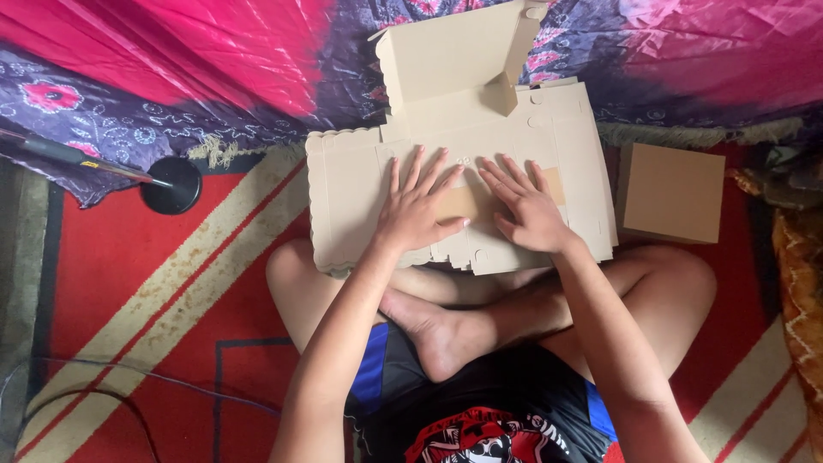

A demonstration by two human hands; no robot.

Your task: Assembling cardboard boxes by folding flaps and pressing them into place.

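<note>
Both the left hand and the right hand lie flat with spread fingers, gripping nothing, on the unfolded cardboard box blank, which rests over the crossed legs, long axis left-to-right, raised flaps pointing away.

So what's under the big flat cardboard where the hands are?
The flat cardboard rests on the person's crossed legs, over the red striped rug. Both hands, left and right, press on top. Whatever lies directly beneath stays hidden.
</note>
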